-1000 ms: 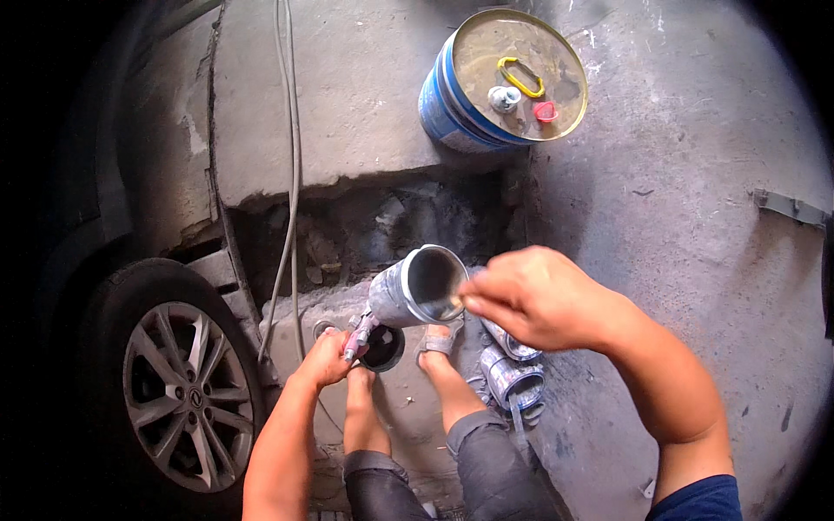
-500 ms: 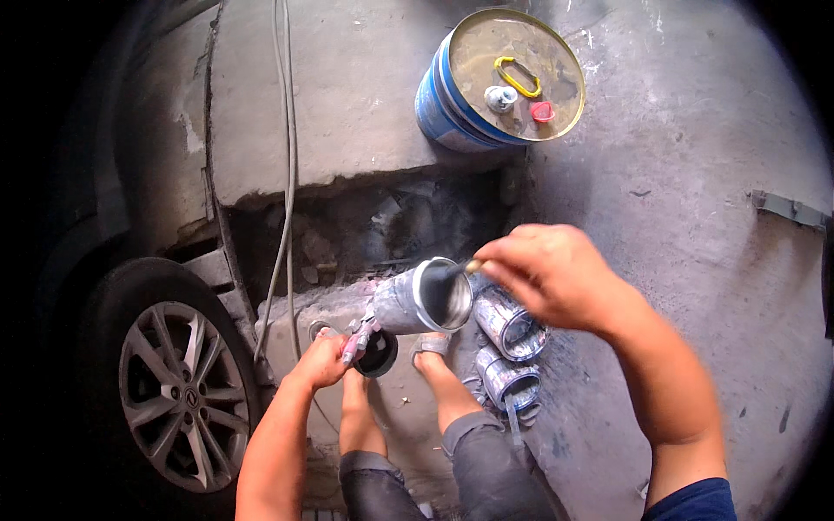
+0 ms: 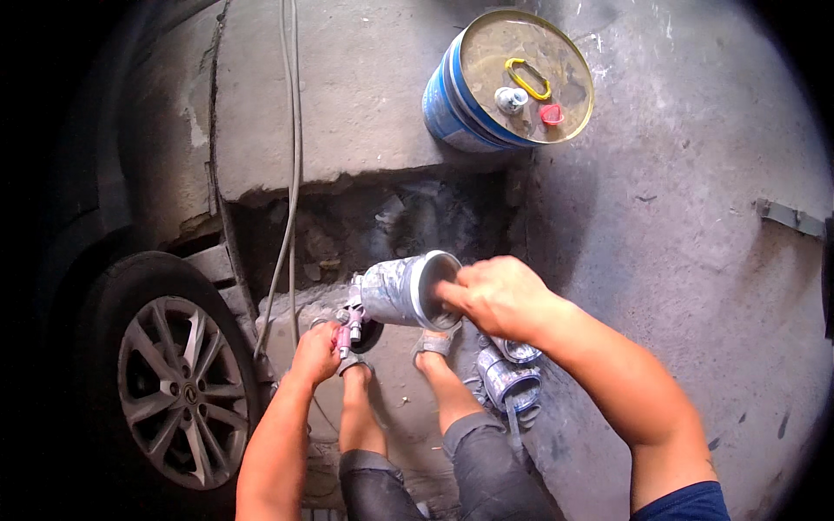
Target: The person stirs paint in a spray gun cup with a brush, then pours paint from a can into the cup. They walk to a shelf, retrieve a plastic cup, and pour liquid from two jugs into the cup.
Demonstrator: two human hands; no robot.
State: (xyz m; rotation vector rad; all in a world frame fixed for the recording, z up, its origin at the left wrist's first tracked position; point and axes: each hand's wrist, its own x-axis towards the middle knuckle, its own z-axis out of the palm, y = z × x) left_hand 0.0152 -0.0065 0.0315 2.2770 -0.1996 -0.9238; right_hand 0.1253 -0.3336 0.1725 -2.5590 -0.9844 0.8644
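Note:
My left hand point(image 3: 317, 352) grips a pink-and-silver spray gun point(image 3: 350, 330) with a paint-smeared metal cup point(image 3: 389, 291) tipped sideways on top, its mouth facing right. My right hand point(image 3: 493, 295) is closed at that mouth, fingertips inside the cup; whatever they hold is hidden there. Below, more paint-splattered cans point(image 3: 502, 378) lie beside my right foot point(image 3: 433, 346), one with a grey strip sticking out. A dark round opening shows behind the spray gun, partly covered by it.
A car wheel point(image 3: 187, 391) stands at left. Hoses point(image 3: 292, 148) cross a broken pit point(image 3: 408, 208) in the concrete. Beyond it stands a blue drum point(image 3: 452, 104) with a yellow handle point(image 3: 527, 78) and red cap point(image 3: 551, 115) on top. A grey strip point(image 3: 786, 217) is at far right.
The cup and spray gun have risen slightly. My right hand moved up, then down and left to the cup's mouth; the tan-handled, dark-headed tool it held earlier is hidden.

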